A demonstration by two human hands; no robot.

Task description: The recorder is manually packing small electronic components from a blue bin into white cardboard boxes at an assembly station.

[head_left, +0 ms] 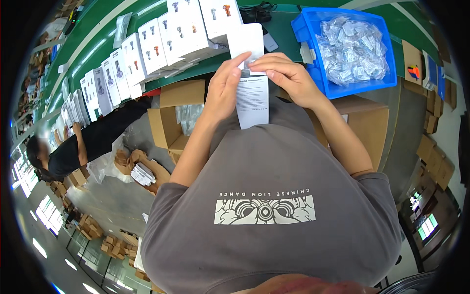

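Note:
In front of my body stands a slim white box (pixel 252 100) with small dark print on its side facing me. My left hand (pixel 224 85) is closed around its left edge near the top, the index finger reaching over the upper end. From the right, my right hand (pixel 290 78) has its fingers bent together at the same end, thumb against the box. Just beyond the fingers rises a plain white panel (pixel 246 39); whether it belongs to this box I cannot tell. My fingers hide the box's top edge.
White printed boxes (pixel 183 32) stand in a row on the green table (pixel 281 36). A blue bin (pixel 304 29) at right holds clear bagged small parts (pixel 352 49). Open cartons (pixel 159 130) sit below the table edge. At left, a person in black (pixel 98 147) handles boxes.

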